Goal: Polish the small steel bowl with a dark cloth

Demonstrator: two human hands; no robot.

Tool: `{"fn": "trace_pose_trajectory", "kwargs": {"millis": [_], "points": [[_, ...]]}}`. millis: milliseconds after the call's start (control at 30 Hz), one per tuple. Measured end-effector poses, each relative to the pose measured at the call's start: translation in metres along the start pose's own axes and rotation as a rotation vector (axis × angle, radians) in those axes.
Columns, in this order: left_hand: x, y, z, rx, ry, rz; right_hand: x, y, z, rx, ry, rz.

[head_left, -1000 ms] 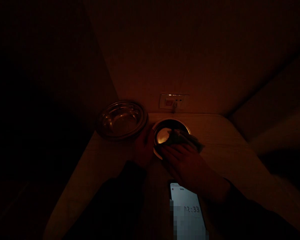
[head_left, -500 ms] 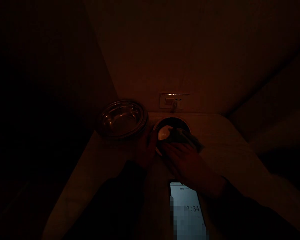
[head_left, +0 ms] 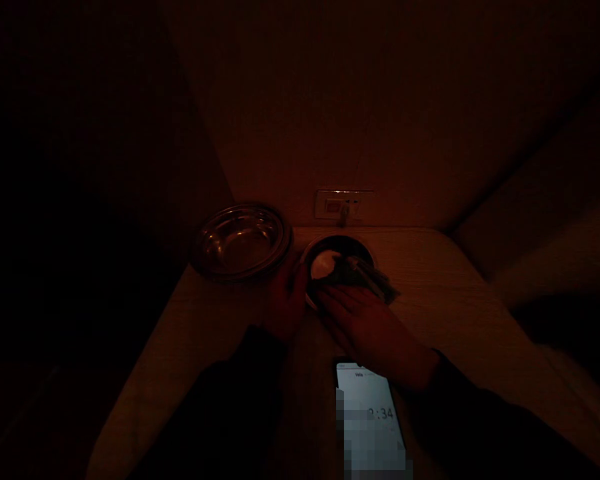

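Observation:
In the dim light a round metal bowl [head_left: 368, 243] sits on the table. My left hand [head_left: 285, 303] is at the bowl's left side, with its fingers around the rim. Inside the bowl lies a dark cloth [head_left: 350, 273], and its crumpled end hangs over the right rim. My right hand [head_left: 363, 317] presses the cloth against the near part of the bowl, its fingers stretched and close together. A bright patch of the bowl's bottom shows left of the cloth. Darkness hides most finger detail and the underside of my right hand.
A stack of shiny metal bowls [head_left: 245, 247] stands at the back left. A lit phone [head_left: 370, 393] lies in front of my right wrist. Behind the wooden table [head_left: 445, 280], the wall carries a socket plate [head_left: 333, 205] with a plug in it.
The whole view has shifted slightly, so things appear a little farther left. Both hands keep nearly the same place at the bowl, and the cloth's end has moved very little.

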State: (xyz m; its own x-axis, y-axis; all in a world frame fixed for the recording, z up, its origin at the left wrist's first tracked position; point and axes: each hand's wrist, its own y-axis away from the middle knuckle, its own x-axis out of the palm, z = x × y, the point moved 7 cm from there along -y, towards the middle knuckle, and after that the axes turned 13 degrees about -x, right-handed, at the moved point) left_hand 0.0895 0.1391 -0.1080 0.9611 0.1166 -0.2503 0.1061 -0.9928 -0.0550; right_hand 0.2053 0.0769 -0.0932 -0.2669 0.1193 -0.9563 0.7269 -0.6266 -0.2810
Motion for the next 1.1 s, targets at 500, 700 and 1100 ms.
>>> {"fn": "trace_pose_trajectory", "kwargs": {"millis": [500,700,1100], "points": [[0.0036,-0.0035,-0.0034,0.055,0.002,0.029,0.003,0.0021,0.0012,-0.02,0.023,0.009],[0.0048,-0.0032,-0.0031,0.06,0.021,0.064,0.0029,0.0018,0.002,-0.018,0.024,-0.006],[0.0097,-0.004,-0.0042,0.054,0.002,0.083,0.0036,0.0048,-0.0003,0.006,0.034,0.013]]}}
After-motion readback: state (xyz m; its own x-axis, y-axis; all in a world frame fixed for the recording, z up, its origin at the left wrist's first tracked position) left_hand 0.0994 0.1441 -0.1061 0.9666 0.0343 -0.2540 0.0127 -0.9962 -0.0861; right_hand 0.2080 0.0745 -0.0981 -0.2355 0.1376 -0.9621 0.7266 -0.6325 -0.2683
